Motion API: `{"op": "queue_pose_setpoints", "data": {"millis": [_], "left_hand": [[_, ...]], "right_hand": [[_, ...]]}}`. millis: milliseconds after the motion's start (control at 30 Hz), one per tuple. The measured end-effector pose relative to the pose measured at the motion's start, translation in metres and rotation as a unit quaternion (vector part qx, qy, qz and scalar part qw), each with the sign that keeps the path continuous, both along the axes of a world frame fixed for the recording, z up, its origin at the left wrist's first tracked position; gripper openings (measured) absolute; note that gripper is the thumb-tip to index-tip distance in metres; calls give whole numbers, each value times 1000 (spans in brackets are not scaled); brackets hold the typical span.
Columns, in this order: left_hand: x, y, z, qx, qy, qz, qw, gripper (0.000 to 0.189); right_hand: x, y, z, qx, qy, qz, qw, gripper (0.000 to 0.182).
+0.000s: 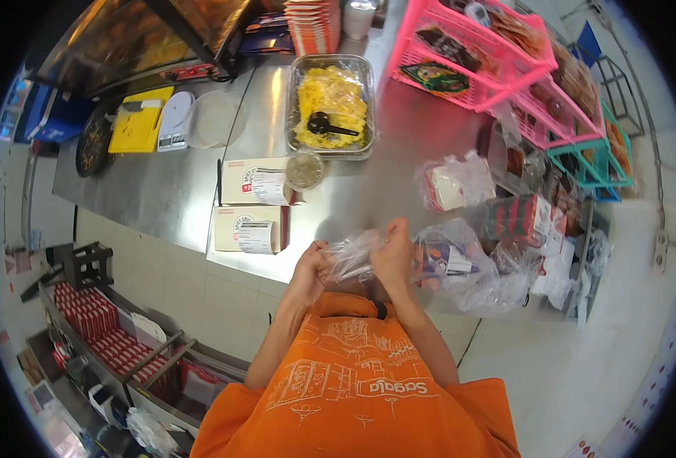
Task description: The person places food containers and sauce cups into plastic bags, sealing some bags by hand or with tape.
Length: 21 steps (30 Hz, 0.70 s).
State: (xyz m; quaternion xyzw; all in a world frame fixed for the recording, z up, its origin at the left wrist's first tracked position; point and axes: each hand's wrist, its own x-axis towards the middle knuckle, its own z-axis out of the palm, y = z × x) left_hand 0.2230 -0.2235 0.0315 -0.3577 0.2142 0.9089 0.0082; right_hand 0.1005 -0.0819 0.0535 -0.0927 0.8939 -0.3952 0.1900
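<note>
Between my two hands stretches a crumpled clear plastic bag, just above the front edge of the steel table. My left hand grips its left side, and my right hand pinches the other side. What the bag contains, if anything, I cannot tell. Left of my hands lie two cardboard food boxes, a nearer one and a farther one, each with a printed paper slip. A round lidded cup rests by the farther box's right end. To the right sits a bagged purple package.
A clear tray of yellow food holds a black scoop. Pink baskets stand back right, near a bagged box. Farther left are a kitchen scale, yellow cutting board with a knife, and black pan.
</note>
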Motion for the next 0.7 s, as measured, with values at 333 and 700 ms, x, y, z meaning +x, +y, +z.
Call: {"op": "queue_pose_setpoints", "data": {"millis": [333, 700], "left_hand": [[5, -19, -70, -511, -296, -58, 805, 29], [-37, -13, -86, 15, -98, 59, 993, 55]], "right_hand": [[-88, -155, -9, 108, 350, 458, 810, 76], [-41, -63, -16, -164, -129, 74, 975, 78]]}}
